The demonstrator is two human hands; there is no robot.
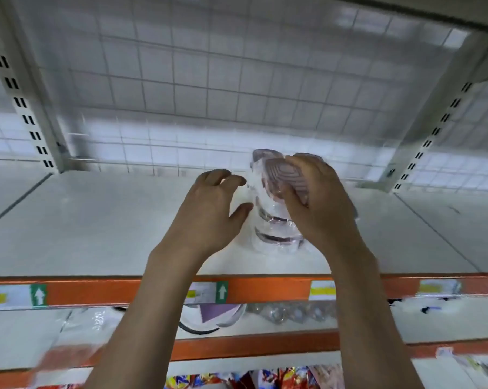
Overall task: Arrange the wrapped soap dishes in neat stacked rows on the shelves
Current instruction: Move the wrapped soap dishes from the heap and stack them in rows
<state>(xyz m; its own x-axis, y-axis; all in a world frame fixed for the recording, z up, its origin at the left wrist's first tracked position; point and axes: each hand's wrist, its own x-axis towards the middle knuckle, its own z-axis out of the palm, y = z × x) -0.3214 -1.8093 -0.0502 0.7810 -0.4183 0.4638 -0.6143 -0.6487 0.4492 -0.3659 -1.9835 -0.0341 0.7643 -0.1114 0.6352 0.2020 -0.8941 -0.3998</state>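
- While both arms reach up at frame centre, the right hand (318, 203) grips a tilted wrapped soap dish (279, 175), fingers curled over it.
- It sits atop a stack of wrapped dishes (276, 234) on the white shelf (97, 226).
- The left hand (209, 211) hovers just beside the stack, fingers loosely curled, holding nothing.
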